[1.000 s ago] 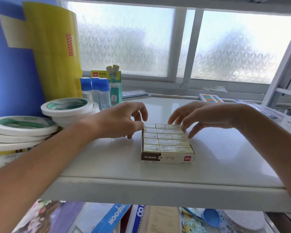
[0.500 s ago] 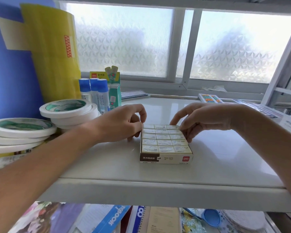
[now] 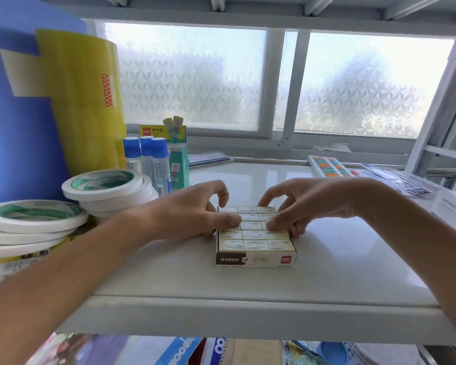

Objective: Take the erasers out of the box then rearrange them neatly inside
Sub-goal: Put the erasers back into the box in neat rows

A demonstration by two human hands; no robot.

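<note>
A low open box (image 3: 256, 259) with a brown and white front label lies on the white shelf. It is filled with several rows of cream wrapped erasers (image 3: 253, 245), packed side by side. My left hand (image 3: 190, 209) grips the box's left side, its thumb pressed on the erasers in the middle rows and its fingers curled at the far left corner. My right hand (image 3: 308, 201) grips the right side the same way, thumb on the erasers and fingers down the right wall. The far rows are partly hidden by my thumbs.
Stacks of white tape rolls (image 3: 108, 183) stand left of the box, with blue-capped glue sticks (image 3: 153, 159) and a green carton (image 3: 178, 159) behind. A yellow roll (image 3: 84, 101) leans at the far left. A bead tray (image 3: 329, 167) and packets lie at the back right. The shelf edge (image 3: 248, 312) is close in front.
Both hands have closed in on the box. The thumbs, earlier near the far rows, now press on the middle rows, and the fingers wrap the sides. The box has not moved.
</note>
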